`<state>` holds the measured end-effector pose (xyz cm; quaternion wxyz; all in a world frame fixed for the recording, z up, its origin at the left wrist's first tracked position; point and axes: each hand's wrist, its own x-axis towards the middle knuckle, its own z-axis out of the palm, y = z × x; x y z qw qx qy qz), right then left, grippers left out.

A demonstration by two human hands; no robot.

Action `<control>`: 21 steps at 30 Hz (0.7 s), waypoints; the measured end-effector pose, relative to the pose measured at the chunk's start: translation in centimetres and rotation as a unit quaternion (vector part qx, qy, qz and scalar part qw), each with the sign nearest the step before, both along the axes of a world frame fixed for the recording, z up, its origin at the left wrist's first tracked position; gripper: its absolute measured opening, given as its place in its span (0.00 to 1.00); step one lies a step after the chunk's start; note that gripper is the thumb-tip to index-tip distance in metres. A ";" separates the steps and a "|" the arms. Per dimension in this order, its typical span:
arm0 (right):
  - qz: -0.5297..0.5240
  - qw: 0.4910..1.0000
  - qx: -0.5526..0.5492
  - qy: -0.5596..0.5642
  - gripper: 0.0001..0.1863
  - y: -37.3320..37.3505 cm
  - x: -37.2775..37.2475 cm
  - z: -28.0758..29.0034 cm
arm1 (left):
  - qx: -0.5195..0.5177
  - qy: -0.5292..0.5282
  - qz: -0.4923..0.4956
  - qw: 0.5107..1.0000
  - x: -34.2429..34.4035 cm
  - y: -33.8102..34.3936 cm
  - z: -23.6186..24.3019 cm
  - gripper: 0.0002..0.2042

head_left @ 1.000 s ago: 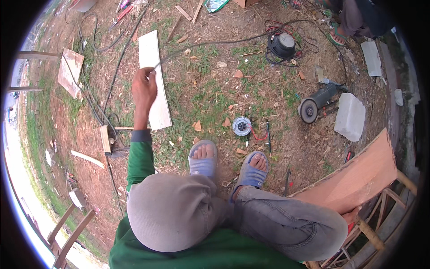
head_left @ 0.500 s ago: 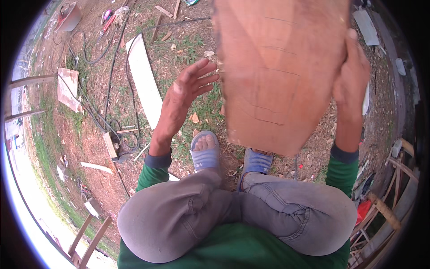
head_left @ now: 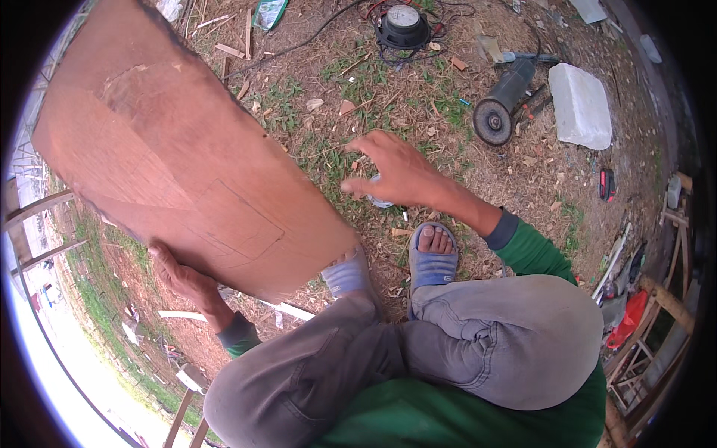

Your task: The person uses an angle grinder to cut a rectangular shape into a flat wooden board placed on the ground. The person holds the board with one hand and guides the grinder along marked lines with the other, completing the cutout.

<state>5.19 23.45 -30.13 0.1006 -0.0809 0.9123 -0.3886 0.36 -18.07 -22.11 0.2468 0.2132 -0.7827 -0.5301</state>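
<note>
Reddish-brown wooden board (head_left: 179,157), long axis running upper-left to lower-right, is gripped underneath by the left hand (head_left: 183,280); the right hand (head_left: 396,172) is spread open, empty.

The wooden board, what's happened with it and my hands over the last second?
The wooden board swung from the middle to the person's left. The right hand let go of it and now reaches down toward a small round object on the ground; only the left hand grips the board's lower edge. The angle grinder and white block lie as before.
</note>
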 end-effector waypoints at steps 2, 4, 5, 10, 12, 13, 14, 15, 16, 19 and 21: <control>0.057 0.986 0.155 -0.013 0.38 -1.1 4.9 -3.4 | -0.033 0.009 -0.001 0.999 0.0 -1.9 0.2 0.37; 0.047 0.978 0.200 0.039 0.41 -2.1 7.6 -6.2 | -0.054 0.009 -0.002 0.999 0.2 -2.7 0.3 0.37; 0.053 0.969 0.242 0.019 0.43 -2.2 8.1 -7.1 | -0.039 -0.016 -0.022 0.999 0.3 -2.6 -0.1 0.37; -0.082 0.996 0.041 0.010 0.43 0.2 8.7 -5.2 | 0.020 -0.090 -0.096 0.991 0.2 -0.4 -3.6 0.36; -0.147 0.988 -0.031 0.021 0.43 2.3 8.7 -2.9 | 0.048 -0.114 -0.110 0.986 0.4 0.6 -5.8 0.36; -0.174 0.982 -0.059 0.041 0.42 3.9 8.6 -1.8 | 0.068 -0.122 -0.121 0.983 0.7 1.0 -6.9 0.37; -0.227 0.967 -0.112 0.030 0.42 5.4 8.9 -0.6 | 0.090 -0.144 -0.119 0.978 0.8 1.3 -7.9 0.37; -0.272 0.948 -0.163 0.033 0.41 7.2 9.1 0.4 | 0.089 -0.151 -0.134 0.975 1.0 1.6 -8.7 0.37; -0.323 0.920 -0.209 0.068 0.41 9.1 9.3 1.2 | 0.095 -0.163 -0.143 0.972 1.2 1.9 -9.5 0.37; -0.442 0.863 -0.136 0.204 0.45 17.4 10.4 2.8 | 0.118 -0.204 -0.162 0.958 1.9 2.8 -11.5 0.36; -0.521 0.812 0.109 0.240 0.46 24.5 11.2 2.7 | 0.120 -0.235 -0.164 0.950 1.8 3.5 -12.7 0.36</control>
